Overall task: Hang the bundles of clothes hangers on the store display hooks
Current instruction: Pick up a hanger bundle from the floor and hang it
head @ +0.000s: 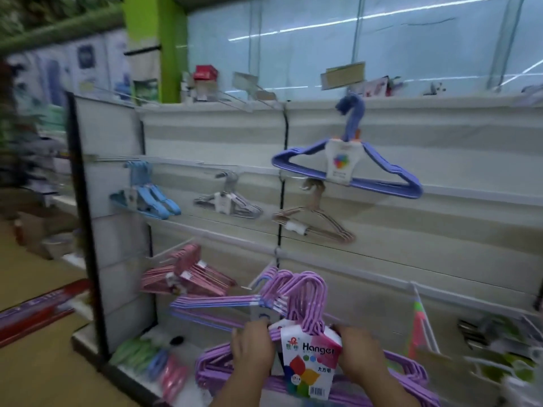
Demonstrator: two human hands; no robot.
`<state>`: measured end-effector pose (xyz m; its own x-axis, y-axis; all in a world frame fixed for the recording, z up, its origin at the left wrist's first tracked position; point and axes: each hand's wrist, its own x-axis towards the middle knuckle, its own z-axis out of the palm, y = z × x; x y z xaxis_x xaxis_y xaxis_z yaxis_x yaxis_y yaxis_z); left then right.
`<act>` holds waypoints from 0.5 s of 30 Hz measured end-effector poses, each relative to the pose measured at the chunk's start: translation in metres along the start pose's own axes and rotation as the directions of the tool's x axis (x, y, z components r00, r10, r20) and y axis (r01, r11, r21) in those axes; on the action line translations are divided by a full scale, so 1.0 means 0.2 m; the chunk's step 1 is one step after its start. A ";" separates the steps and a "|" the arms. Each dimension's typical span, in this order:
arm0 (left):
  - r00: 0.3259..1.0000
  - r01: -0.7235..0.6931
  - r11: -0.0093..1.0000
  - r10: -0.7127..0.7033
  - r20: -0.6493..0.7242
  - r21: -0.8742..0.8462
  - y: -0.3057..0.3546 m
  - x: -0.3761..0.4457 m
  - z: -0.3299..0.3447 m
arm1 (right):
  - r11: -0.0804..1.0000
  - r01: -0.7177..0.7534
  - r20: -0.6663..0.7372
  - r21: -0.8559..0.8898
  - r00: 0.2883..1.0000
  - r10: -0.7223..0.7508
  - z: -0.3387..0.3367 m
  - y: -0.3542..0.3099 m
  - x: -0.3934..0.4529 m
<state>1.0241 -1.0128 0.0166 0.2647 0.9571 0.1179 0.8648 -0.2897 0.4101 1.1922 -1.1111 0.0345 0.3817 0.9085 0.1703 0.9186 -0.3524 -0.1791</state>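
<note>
Now both hands grip the lilac hanger bundle (305,345) low in front, left hand (252,348) & right hand (360,355) either side of its label, hook ends up, toward the lower display hook (264,277) just above/behind, w/ a purple bundle on it.

Retail shop, housewares aisle. Slatted display wall (440,148) with wire display hooks (182,248) carrying packaged hanger bundles: blue (147,198), grey (229,201), pink (188,277), purple (346,168). Printed retail label reading "Hanger" with barcode (308,362). Price tag holders (342,75) on the top rail. Boxed goods on shelving at far left (85,63). Aisle floor (35,377) alongside.
</note>
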 end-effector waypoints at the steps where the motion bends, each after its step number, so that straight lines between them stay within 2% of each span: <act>1: 0.999 0.007 1.000 -0.007 -0.034 0.007 -0.03 0.02 -0.06 | 1.000 0.007 -0.012 -0.017 1.000 -0.007 -0.01 -0.06 0.03; 3: 0.997 0.015 0.999 -0.013 -0.075 0.031 -0.10 0.07 -0.15 | 0.999 0.013 -0.033 -0.048 0.999 -0.015 -0.03 -0.16 0.09; 9: 0.995 0.051 0.998 -0.049 -0.091 0.022 -0.29 0.23 -0.32 | 0.997 0.017 -0.047 -0.076 0.999 -0.020 -0.04 -0.44 0.26; 12: 0.994 0.057 0.998 -0.056 -0.094 0.004 -0.33 0.28 -0.34 | 0.995 0.020 -0.052 -0.097 0.998 -0.026 -0.05 -0.49 0.30; 15: 0.994 0.028 1.000 -0.029 -0.106 -0.013 -0.31 0.31 -0.36 | 0.999 0.020 -0.069 -0.049 0.997 -0.024 -0.07 -0.48 0.30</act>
<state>0.9571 -0.9361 0.0632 0.1926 0.9605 0.2010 0.8664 -0.2626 0.4247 1.1284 -1.0255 0.0763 0.3661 0.8988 0.2413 0.9300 -0.3443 -0.1284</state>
